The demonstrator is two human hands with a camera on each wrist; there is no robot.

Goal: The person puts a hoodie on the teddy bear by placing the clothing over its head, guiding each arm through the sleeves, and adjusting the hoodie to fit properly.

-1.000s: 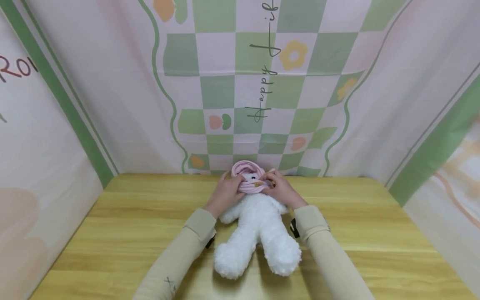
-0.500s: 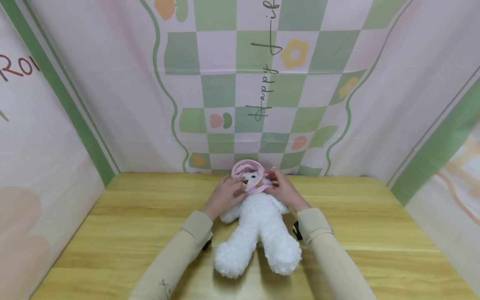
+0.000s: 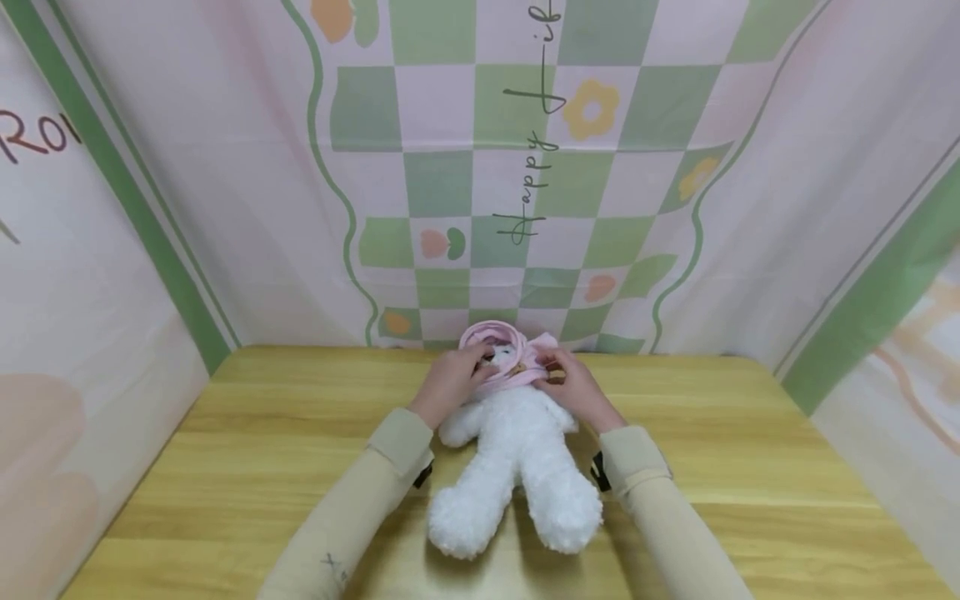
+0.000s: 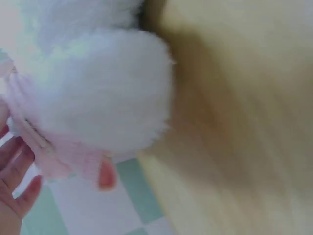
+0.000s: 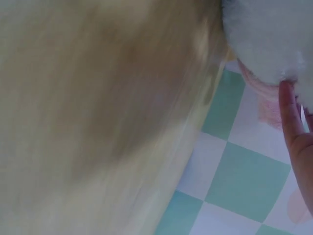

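Head view gave me a pink cloth band (image 3: 512, 382) looped about the head of a white plush toy (image 3: 517, 442), a loose flap of it jutting out on the side toward the right hand (image 3: 573, 387). That hand lay just beside the toy's head, fingers curled with the thumb to pinch the cloth; the left hand (image 3: 450, 383) reached in from the head's other side, its fingers at the band's edge, though I couldn't tell whether they gripped. Neither hand was nearer: the band sat between them, inward of each and across the toy's long axis. The toy stretched face up along the desk (image 3: 262, 450), feet toward the person, head toward the checked backdrop (image 3: 438, 179).
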